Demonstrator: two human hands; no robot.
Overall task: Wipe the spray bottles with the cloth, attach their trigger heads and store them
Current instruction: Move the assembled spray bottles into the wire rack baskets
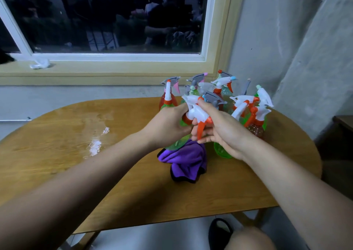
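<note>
Left the cloth (188, 162) crumpled near the middle of the counter (76, 154), gripped by neither hand. Held the bottle (176, 143) just over it, tilted, long axis running from the base low above the cloth up and away to the neck; could not tell whether base and cloth touched. Wrapped the left hand (170, 124) round the neck from the left, fingers curled and clamped just under the orange collar. Met it from the right with the right hand (221, 129), fingers (210, 137) curled round the head (196, 114), thumb across its white top, orange trigger poking down between both hands. Seated the head on the neck in line with that axis, so judged the coming move a twist of head against bottle, both hands equally close to the joint. Half hid a second bottle (221, 151) beneath the right wrist. Kept the other bottles (225, 93), heads on, bunched upright toward the far right edge.
</note>
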